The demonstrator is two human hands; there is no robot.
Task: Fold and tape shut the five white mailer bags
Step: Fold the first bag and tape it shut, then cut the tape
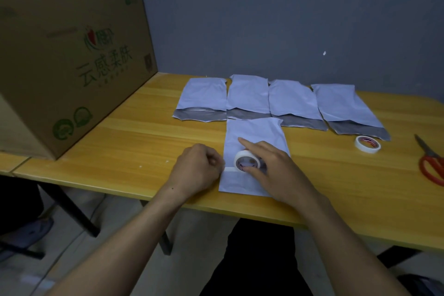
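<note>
Table (pixel 134 132): yellow wood-grain top. Reference item: front mailer bag (pixel 254 132), flat at the near edge. A row of four mailer bags (pixel 247 96) lies just beyond it, grey flaps open. Cardboard box (pixel 72 60): well left. Spare tape roll (pixel 359 144): right. Scissors (pixel 425 146): farther right.

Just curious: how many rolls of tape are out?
2. One roll sits on the nearest mailer bag, gripped by the right hand, its strip pinched by the left hand; the other lies on the table near the scissors.
</note>
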